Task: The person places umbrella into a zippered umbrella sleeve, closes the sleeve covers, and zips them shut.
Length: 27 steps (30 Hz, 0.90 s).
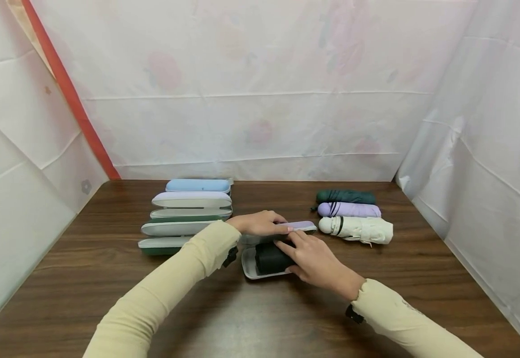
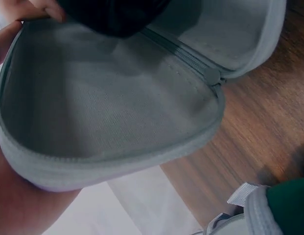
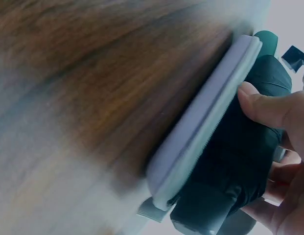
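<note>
Fingers of your right hand point(image 1: 317, 261) are grasping the dark folded umbrella point(image 1: 270, 258), which is lying in the open lavender case point(image 1: 249, 264); fingers of your left hand point(image 1: 261, 223) are gripping the case's raised lid point(image 1: 303, 225) behind it.

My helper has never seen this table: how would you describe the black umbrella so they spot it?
On the brown table, find the open case in the middle. The black umbrella sits inside, under the right hand. Unlike the green, purple and white umbrellas at right, it is black and cased.
</note>
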{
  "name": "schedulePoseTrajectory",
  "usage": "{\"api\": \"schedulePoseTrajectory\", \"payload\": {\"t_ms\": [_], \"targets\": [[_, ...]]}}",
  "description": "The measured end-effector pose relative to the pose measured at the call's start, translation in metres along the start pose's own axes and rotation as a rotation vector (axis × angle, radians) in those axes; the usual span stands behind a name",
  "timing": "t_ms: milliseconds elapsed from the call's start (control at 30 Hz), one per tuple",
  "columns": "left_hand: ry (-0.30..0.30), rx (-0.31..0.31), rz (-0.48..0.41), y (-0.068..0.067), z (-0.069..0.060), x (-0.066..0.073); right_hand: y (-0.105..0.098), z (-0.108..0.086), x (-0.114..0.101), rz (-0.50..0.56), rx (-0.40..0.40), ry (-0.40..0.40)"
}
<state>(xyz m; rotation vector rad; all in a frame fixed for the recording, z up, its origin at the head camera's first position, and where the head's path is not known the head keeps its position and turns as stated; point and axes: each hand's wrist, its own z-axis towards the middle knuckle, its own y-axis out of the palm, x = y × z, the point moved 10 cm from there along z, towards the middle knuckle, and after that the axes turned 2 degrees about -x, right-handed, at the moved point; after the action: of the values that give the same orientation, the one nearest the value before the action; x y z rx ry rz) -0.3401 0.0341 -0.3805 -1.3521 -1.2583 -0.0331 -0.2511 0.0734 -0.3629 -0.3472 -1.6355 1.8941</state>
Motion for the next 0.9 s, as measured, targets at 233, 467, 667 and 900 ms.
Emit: {"api": "schedulePoseTrajectory", "payload": {"t_ms": [233, 467, 667, 900], "targets": [[0.008, 0.014, -0.015, -0.002, 0.001, -0.003, 0.011, 0.003, 0.003, 0.150, 0.023, -0.014], [0.032, 0.005, -0.002, -0.003, 0.000, 0.004, 0.022, 0.004, 0.000, 0.201, 0.006, -0.053], [0.038, 0.004, 0.032, -0.003, 0.001, 0.006, 0.024, 0.009, 0.002, 0.245, -0.005, -0.033], [0.040, -0.016, 0.001, 0.001, 0.001, 0.008, 0.027, 0.012, 0.001, 0.292, -0.010, -0.015]]}}
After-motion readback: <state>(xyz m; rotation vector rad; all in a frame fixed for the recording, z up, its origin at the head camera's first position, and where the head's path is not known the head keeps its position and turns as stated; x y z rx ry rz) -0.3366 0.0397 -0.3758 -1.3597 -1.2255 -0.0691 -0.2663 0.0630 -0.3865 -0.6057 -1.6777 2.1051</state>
